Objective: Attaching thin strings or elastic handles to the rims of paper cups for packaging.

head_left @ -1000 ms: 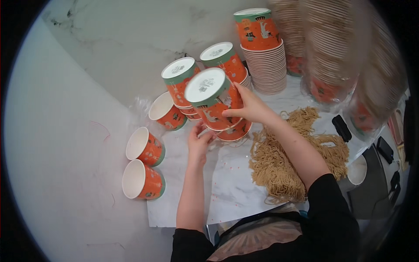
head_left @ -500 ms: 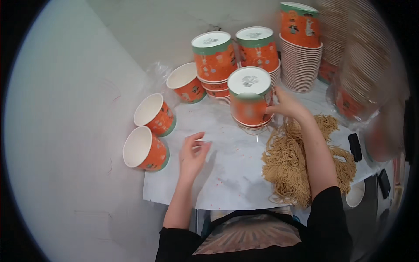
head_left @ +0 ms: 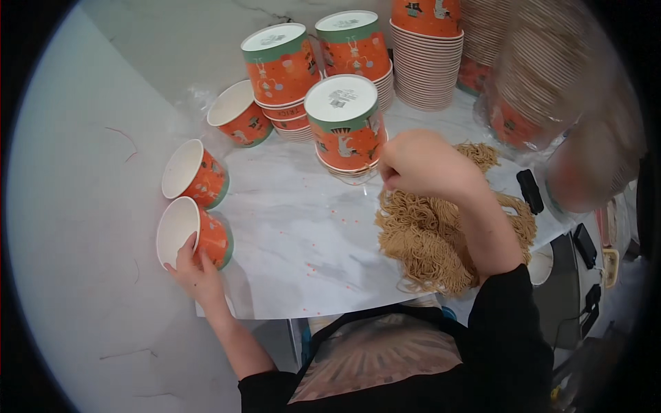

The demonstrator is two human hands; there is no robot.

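Lying tipped on its side at the near left is an orange paper tub (head_left: 215, 237) with a green base and a white inside. My left hand (head_left: 196, 270) grips its rim, the fingers at the open mouth. My right hand (head_left: 420, 165) is closed above a heap of tan string (head_left: 430, 244), just right of an upside-down stack of orange tubs (head_left: 348, 141). Its fingers are bunched and turned down, and what they hold, if anything, is hidden. A thin tan strand (head_left: 358, 179) loops near the foot of that stack.
Two more tipped tubs, one beside the held tub (head_left: 210, 180) and one farther back (head_left: 249, 127), line the left. Inverted stacks (head_left: 282, 76) stand behind. Tall nested tubs (head_left: 427, 65) and plastic-wrapped ones (head_left: 530, 89) fill the back right. A black object (head_left: 529, 191) lies right.
My left hand has moved left from over the white sheet onto the nearest tipped tub. My right hand has come off the inverted stack's side and closed over the string. The view has shifted.
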